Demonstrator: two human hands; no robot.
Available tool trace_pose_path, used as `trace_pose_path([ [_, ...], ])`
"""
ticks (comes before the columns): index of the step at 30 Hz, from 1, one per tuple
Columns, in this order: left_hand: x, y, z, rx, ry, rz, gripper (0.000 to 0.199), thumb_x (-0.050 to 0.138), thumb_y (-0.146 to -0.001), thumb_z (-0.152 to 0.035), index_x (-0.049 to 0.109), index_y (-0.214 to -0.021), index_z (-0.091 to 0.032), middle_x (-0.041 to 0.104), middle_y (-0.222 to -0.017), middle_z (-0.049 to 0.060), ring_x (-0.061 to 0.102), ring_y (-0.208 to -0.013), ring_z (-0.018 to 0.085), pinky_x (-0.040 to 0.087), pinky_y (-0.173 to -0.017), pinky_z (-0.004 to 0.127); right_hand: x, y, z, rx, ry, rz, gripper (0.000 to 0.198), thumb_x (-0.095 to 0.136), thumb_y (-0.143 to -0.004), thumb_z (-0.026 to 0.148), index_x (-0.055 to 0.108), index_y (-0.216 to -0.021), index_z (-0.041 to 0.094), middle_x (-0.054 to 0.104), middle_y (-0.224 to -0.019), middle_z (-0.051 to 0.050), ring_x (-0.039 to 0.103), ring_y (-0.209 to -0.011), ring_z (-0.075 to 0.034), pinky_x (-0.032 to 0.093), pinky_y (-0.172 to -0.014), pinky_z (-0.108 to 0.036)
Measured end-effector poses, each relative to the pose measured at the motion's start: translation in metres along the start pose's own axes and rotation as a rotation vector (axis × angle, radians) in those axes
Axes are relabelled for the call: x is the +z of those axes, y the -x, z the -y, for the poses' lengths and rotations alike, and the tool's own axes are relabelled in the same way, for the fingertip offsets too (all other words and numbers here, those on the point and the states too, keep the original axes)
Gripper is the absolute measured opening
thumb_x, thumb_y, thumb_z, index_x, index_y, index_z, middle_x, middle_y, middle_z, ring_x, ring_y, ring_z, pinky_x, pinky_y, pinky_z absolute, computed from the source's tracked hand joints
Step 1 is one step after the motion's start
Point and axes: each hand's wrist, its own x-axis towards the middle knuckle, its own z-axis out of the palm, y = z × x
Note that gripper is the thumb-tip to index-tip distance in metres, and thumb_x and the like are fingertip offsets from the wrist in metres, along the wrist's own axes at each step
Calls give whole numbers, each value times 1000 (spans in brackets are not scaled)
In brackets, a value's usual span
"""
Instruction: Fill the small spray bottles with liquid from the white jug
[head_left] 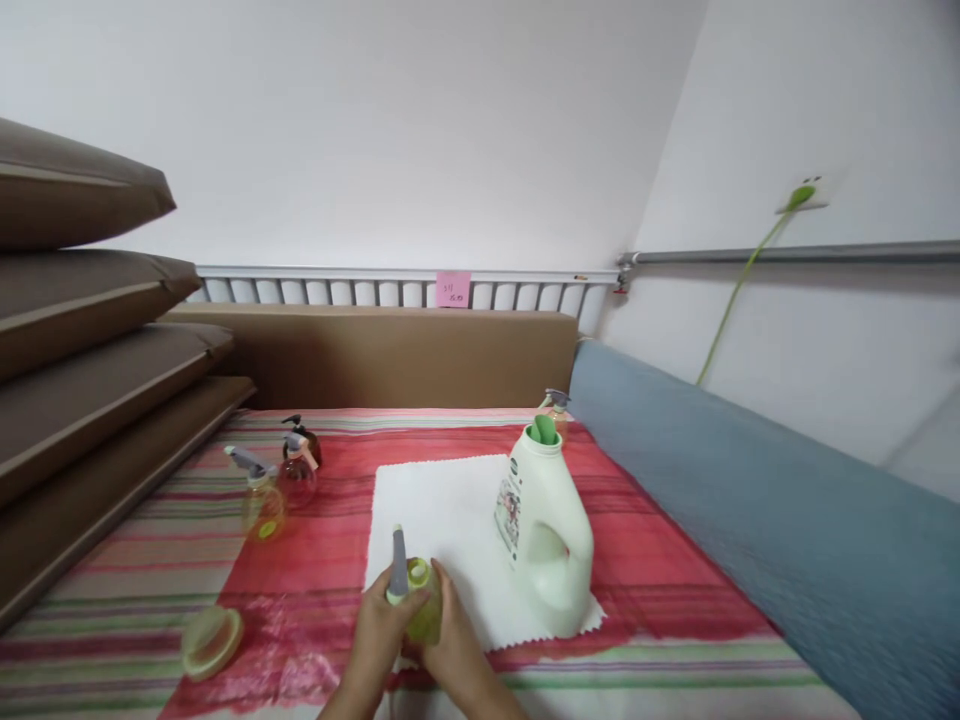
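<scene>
Low in the head view, my left hand (381, 612) is closed on a grey trigger sprayer head (399, 562), which stands upright off its bottle. My right hand (454, 630) wraps the side of a small yellow-green spray bottle (425, 618), whose open neck faces up. The two hands meet at the bottle, and the left thumb lies across it. Both are over the near part of a white cloth (427, 500). Just right of them stands a large pale green jug (551, 530) with a handle, its cap off and a green piece (543, 430) in its mouth.
At left stand a yellow spray bottle (262, 505), a pink spray bottle (299, 475) and a dark pump bottle (309, 443). A round pale lid (212, 643) lies nearer. Another sprayer (556, 405) is behind the jug. Brown cushions (90, 350) and a blue pad (720, 500) border the striped cloth.
</scene>
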Motion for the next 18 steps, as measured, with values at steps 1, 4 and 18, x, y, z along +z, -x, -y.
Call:
trace_pose_path([
  [1, -1, 1, 2, -13, -31, -8, 50, 74, -48, -37, 68, -92, -12, 66, -63, 2, 58, -51, 16, 48, -45, 25, -6, 4, 0, 10, -2, -10, 102, 70, -51, 16, 17, -134, 44, 57, -125, -1, 60, -104, -33, 53, -80, -41],
  [4, -2, 2, 7, -58, -120, -12, 62, 71, -51, -42, 64, -103, -11, 60, -60, -1, 48, -41, 11, 40, -34, 23, -47, 21, -2, 25, -12, -37, 73, 65, -56, 16, 45, -121, 42, 62, -118, 3, 59, -106, -30, 50, -89, -39],
  [18, -2, -4, 26, 11, -204, -5, 62, 72, -54, -43, 61, -106, -11, 47, -54, -6, 43, -43, 10, 43, -35, 22, -189, -32, -6, 526, 45, -230, 30, 62, -70, 48, 58, -85, 22, 70, -78, 0, 65, -79, -24, 53, -69, -32],
])
